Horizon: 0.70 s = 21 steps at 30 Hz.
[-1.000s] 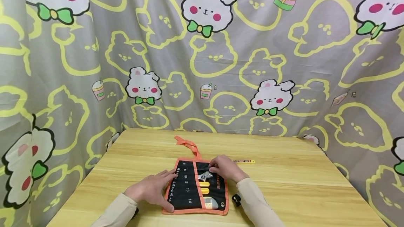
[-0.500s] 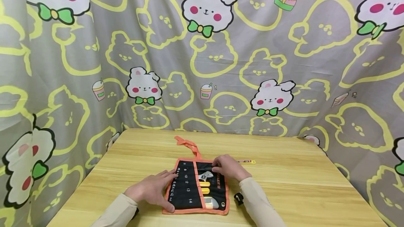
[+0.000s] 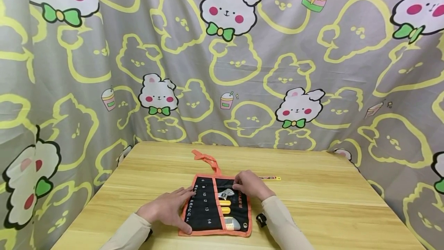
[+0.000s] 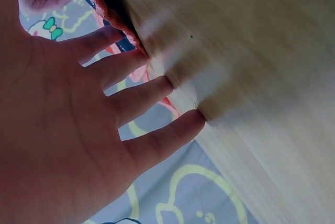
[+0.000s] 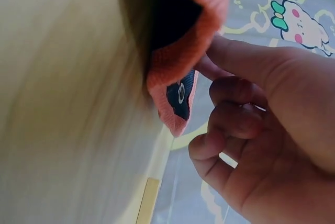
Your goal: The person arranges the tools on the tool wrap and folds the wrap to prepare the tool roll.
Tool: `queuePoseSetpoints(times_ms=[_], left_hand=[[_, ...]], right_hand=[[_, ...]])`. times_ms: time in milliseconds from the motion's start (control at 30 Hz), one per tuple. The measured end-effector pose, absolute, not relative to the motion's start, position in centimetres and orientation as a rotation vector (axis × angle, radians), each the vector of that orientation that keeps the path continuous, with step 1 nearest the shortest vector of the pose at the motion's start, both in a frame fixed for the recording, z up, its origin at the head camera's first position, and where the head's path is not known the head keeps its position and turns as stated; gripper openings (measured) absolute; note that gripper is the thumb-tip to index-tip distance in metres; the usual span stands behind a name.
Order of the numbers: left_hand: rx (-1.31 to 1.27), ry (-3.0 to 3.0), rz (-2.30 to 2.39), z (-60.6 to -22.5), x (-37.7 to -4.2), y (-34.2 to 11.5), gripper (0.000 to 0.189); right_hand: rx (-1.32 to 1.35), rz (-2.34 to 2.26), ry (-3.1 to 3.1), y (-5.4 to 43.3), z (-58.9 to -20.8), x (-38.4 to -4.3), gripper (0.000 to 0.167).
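Observation:
A black tool pouch with orange edging and printed size numbers lies unrolled on the table. My left hand rests on its left edge, fingers spread; in the left wrist view those fingers are straight. At the pouch's upper right, my right hand pinches the end of a slim dark ribbed tool whose kind I cannot tell. The right wrist view shows curled fingers, with thumb and index tips hidden behind the orange edge. Below sit an adjustable wrench, two yellow handles and a grey-and-yellow tool in pockets.
A yellow strip with printed markings lies beyond my right hand, partly hidden by it. Orange tie straps trail from the pouch's far edge. A patterned curtain hangs around the wooden table.
My right hand has shifted slightly right since one second ago, and more of the slim dark tool shows. The last half second brings only a tiny shift back. The left hand stays put.

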<state>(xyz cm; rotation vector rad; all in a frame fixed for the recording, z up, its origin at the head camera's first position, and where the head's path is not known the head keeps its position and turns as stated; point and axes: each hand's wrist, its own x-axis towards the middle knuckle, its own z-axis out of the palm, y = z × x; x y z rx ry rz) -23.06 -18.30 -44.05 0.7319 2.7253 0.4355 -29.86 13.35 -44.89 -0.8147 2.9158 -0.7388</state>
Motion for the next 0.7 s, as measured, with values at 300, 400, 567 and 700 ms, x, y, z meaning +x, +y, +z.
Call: queuePoseSetpoints(times_ms=[300, 400, 567, 700], left_hand=[[0.722, 2.726, 0.442, -44.0, -23.02, -18.3, 0.112], [0.723, 2.73, 0.437, -44.04, -23.01, -18.31, 0.113], [0.722, 2.735, 0.429, -44.05, -23.0, -18.28, 0.113], [0.715, 2.733, 0.421, -43.9, -23.02, -18.23, 0.113]], right_hand=[[-0.848, -0.762, 2.891, 12.8, -44.9, -29.67, 0.01], [-0.863, -0.768, 2.888, 12.71, -45.01, -29.68, 0.009], [-0.895, -0.788, 2.869, 12.42, -45.1, -29.69, 0.01], [-0.876, -0.803, 2.865, 12.32, -45.0, -29.65, 0.01]])
